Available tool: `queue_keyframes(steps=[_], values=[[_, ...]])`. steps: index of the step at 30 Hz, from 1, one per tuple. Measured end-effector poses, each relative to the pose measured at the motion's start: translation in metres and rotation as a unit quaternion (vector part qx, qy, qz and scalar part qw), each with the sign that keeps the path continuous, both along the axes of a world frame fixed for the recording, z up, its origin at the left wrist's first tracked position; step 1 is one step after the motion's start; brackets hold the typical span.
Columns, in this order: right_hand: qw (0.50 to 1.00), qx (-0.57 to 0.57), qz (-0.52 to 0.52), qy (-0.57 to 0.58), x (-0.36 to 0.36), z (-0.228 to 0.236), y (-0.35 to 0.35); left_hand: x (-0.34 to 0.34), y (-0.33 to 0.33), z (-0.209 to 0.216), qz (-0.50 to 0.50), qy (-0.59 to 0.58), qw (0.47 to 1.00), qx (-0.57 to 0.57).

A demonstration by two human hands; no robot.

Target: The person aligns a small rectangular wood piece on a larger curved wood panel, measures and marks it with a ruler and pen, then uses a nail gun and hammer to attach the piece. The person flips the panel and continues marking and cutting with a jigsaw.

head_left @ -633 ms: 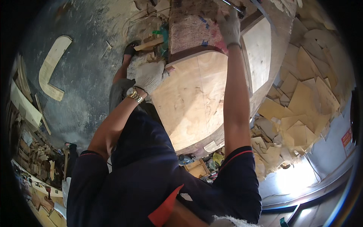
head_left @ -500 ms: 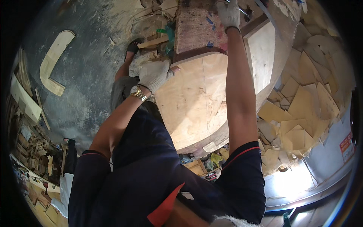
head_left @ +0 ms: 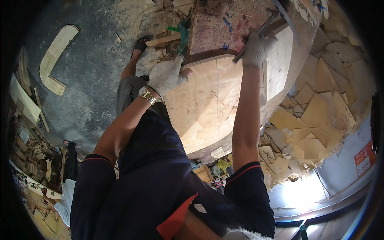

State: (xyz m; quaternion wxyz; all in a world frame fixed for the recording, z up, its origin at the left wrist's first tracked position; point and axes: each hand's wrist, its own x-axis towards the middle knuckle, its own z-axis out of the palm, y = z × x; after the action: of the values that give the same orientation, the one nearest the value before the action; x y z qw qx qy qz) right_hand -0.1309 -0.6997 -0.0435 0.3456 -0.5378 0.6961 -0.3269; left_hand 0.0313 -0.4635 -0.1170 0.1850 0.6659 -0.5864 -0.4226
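A pale plywood panel with a curved outline lies on the worktable in front of me. My left hand, in a knitted work glove and with a gold watch at the wrist, grips the panel's left edge near its far corner. A small reddish-brown patch shows by its fingertips; I cannot tell what it is. My right hand, also gloved, is closed around the handle of a hammer. The hammer is held slanted over the panel's far right side, its head pointing away from me.
A reddish stained board lies beyond the panel, and a second pale panel is at its right. Offcuts are heaped on the right. An L-shaped wooden piece lies on the dark floor. A green tool stands near my foot.
My right hand has come nearer to me with the hammer, from the far edge of view to the panel's far side. My left hand stays at the panel's edge, its fingers slightly shifted.
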Motion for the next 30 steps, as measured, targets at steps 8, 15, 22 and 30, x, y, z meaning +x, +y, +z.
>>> queue_keyframes(steps=[8,15,22,30], values=[[0.878,0.252,0.316,0.257,-0.03,0.108,0.038,0.001,0.007,-0.004,0.016,0.047,0.991,-0.126],[0.717,0.242,0.444,0.48,-0.005,0.149,0.023,0.001,0.007,-0.007,0.007,0.056,0.991,-0.123],[0.628,0.248,0.49,0.552,0.017,0.154,0.011,0.0,0.008,-0.01,0.01,0.046,0.991,-0.127],[0.608,0.265,0.503,0.553,0.034,0.154,0.017,0.0,0.007,-0.009,0.021,0.056,0.99,-0.129]])
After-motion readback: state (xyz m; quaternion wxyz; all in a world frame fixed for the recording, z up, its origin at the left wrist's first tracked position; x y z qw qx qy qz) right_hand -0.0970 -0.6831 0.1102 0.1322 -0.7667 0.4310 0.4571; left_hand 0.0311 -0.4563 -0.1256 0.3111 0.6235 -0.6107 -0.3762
